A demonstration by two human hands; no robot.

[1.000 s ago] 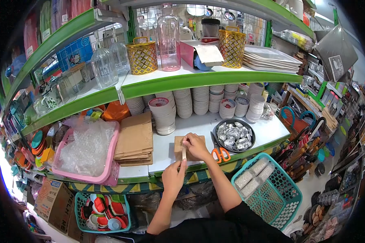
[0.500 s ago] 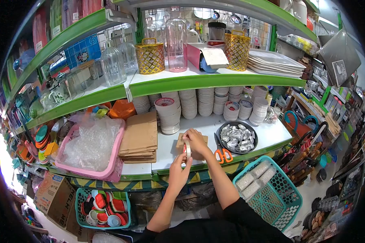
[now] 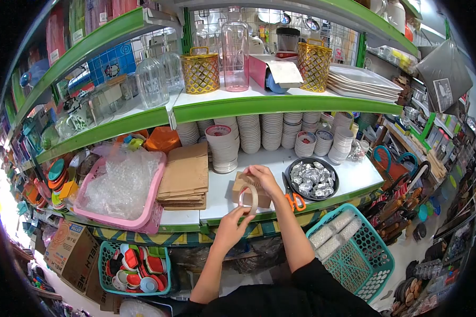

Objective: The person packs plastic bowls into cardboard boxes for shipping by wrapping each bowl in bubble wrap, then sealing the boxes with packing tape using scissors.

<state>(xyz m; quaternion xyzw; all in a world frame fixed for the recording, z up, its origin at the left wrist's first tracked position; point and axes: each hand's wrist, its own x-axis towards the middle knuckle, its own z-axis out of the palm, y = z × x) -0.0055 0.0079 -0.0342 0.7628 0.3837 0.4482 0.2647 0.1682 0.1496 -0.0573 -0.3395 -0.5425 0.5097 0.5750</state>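
My left hand (image 3: 231,228) is closed on the lower side of a roll of tape (image 3: 255,199), its ring tilted upright above the front of the shelf. Just behind the roll lies a small brown cardboard box (image 3: 238,189), partly hidden by the tape and my right hand. Over the box's upper part is my right hand (image 3: 264,180), fingers curled inward and pressed together. Whether they pinch the tape's loose end is too small to make out. Orange-handled scissors (image 3: 296,203) lie right of my right wrist, against a round black pan (image 3: 334,185) of foil-wrapped pieces (image 3: 313,178).
Left of the box is a stack of flat brown cardboard (image 3: 184,177), then a pink basket (image 3: 147,219) of bubble wrap. Stacked bowls (image 3: 223,150) line the back, under a green-edged shelf (image 3: 285,104). Below are a teal basket (image 3: 375,259) and another basket (image 3: 135,291) of colourful items.
The tape roll has turned to show its open ring and dropped slightly. My right hand has shifted up and away from it, uncovering more of the box. The view has moved slightly.
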